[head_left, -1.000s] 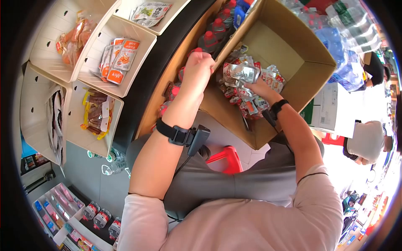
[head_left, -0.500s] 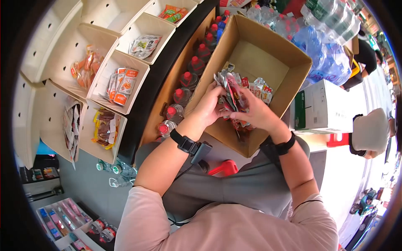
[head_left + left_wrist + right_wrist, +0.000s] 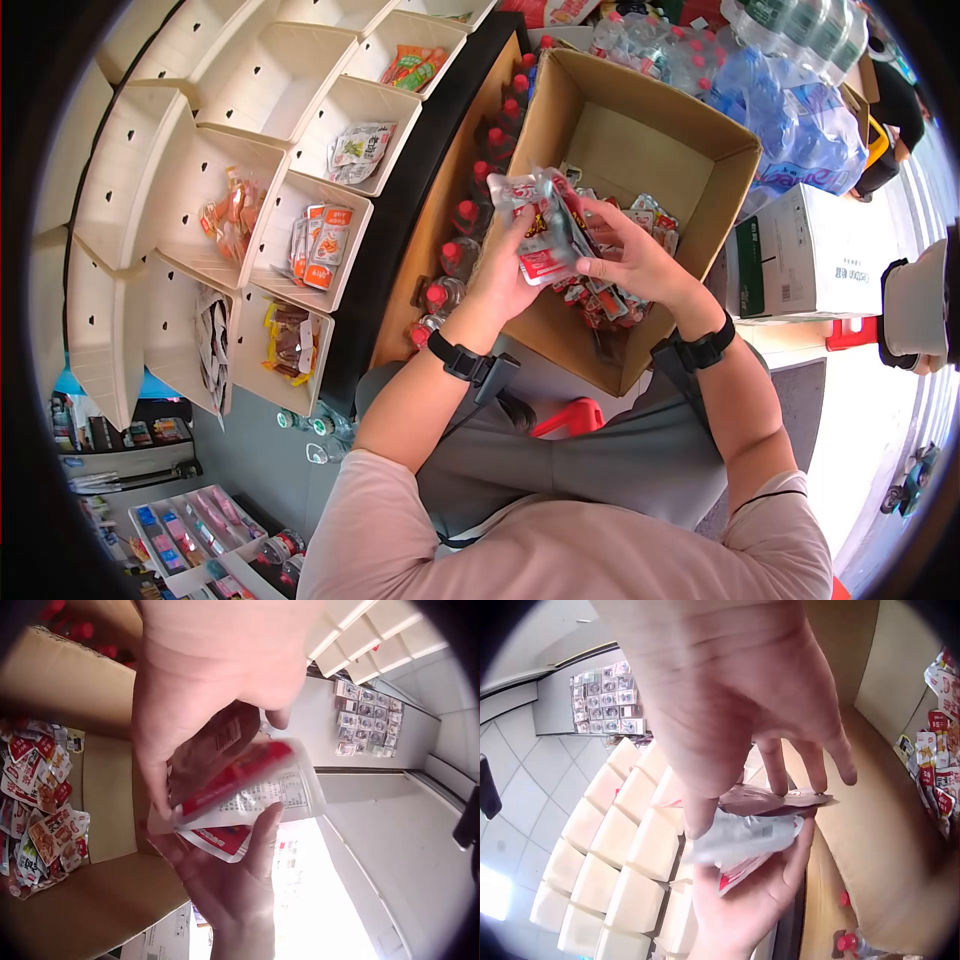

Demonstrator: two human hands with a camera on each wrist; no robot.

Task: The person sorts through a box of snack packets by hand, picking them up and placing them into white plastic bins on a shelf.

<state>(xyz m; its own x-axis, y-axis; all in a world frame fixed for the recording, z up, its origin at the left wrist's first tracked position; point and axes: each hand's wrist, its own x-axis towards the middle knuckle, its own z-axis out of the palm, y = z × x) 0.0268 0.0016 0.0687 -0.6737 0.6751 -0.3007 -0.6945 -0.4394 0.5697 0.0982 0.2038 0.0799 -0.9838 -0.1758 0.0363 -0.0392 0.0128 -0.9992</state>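
Observation:
A small stack of silver-and-red snack pouches is held up over the near side of a cardboard box. My left hand grips the pouches from the left, its thumb lying across the front one. From the other side, my right hand pinches them between thumb and spread fingers. In the left wrist view the pouches fan apart between both hands, one showing a printed white panel. The right wrist view shows their edges splayed. Many loose small snack packets lie in the box below.
Cream bins stand in rows at the left, some holding orange packets, sausages or other pouches. Red-capped bottles line the shelf beside the box. Wrapped water bottles and a white carton stand right.
A second ago the left hand was at the box's left edge, the right hand on packets inside. Both hands then came together on the pouches, which are now raised and fanned.

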